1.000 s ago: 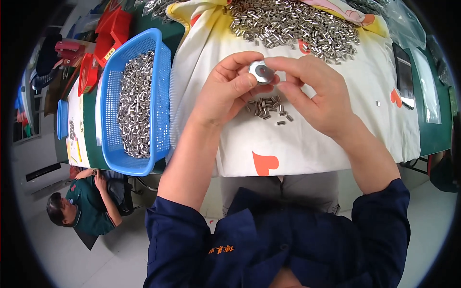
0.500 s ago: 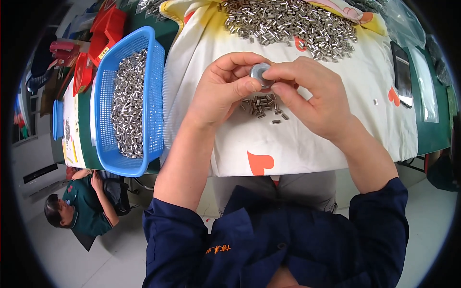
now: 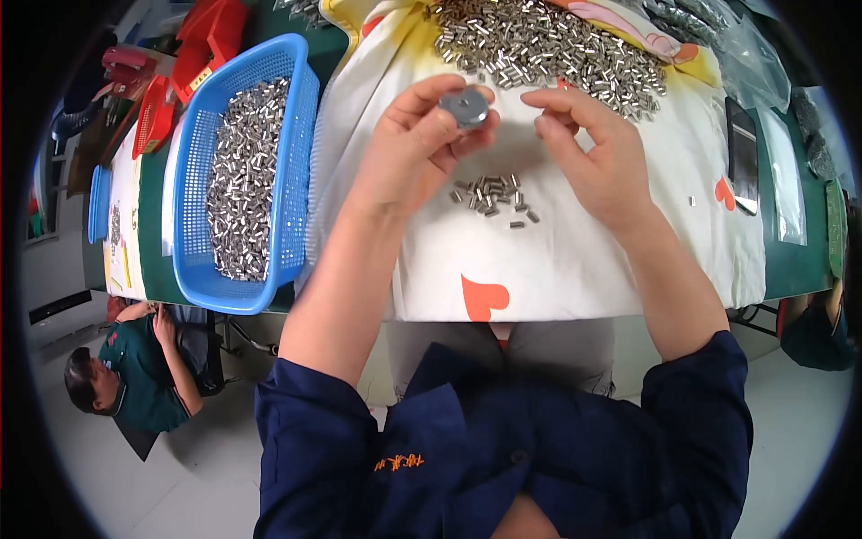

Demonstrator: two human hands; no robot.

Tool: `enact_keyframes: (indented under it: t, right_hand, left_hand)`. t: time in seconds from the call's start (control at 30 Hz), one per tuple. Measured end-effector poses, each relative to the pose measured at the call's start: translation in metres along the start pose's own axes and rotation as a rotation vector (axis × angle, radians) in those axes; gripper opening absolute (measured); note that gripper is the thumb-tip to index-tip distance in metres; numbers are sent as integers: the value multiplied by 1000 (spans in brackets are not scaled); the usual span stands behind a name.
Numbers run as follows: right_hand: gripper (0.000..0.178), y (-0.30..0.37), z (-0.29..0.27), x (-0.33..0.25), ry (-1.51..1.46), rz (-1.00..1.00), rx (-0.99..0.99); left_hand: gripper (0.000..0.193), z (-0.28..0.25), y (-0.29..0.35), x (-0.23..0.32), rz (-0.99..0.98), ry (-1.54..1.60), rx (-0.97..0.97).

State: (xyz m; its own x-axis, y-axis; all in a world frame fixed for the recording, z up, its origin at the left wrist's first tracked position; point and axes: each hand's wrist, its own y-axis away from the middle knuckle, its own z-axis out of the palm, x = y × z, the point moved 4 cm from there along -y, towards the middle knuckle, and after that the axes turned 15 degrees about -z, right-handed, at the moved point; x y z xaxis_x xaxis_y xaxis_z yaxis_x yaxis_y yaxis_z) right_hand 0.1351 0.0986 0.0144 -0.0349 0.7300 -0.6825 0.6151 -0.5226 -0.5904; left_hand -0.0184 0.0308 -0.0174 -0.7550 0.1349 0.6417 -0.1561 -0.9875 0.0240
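A round grey metal disc point(image 3: 465, 110) with a small hole in its middle is gripped in my left hand point(image 3: 413, 139), between thumb and fingers, raised over the cloth. My right hand point(image 3: 594, 153) hovers just to the right of it, thumb and forefinger apart, and I see nothing between them. Below and between the hands, a small group of short metal cylinders point(image 3: 492, 193) lies loose on the white cloth point(image 3: 557, 269). Farther off spreads a large heap of the same shiny cylinders point(image 3: 548, 54).
On the left stands a blue plastic basket point(image 3: 310, 135) filled with metal cylinders. Red bins point(image 3: 211, 45) sit behind it. A dark phone-like device point(image 3: 743, 148) and clear plastic bags point(image 3: 750, 58) lie at the right. Another person point(image 3: 148, 377) sits at the lower left.
My right hand has come off the disc and drawn away to the right. The disc has moved slightly away from me and left, its face with the hole now turned up.
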Motion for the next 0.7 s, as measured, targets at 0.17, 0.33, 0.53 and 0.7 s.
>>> enact_keyframes:
  t: [0.17,0.33,0.53,0.7]
  right_hand:
    - [14,-9,6,-2,130,-196,-30]
    - [14,10,-43,-13,480,-248,44]
    - [15,75,-143,12,824,392,-17]
    - [10,83,-131,9,929,261,-109]
  left_hand:
    - [33,-8,-3,4,12,-113,61]
    - [37,-19,-1,7,-10,-144,84]
    - [33,-8,-11,0,-34,-231,109]
    - [31,-14,-6,3,-31,-248,127]
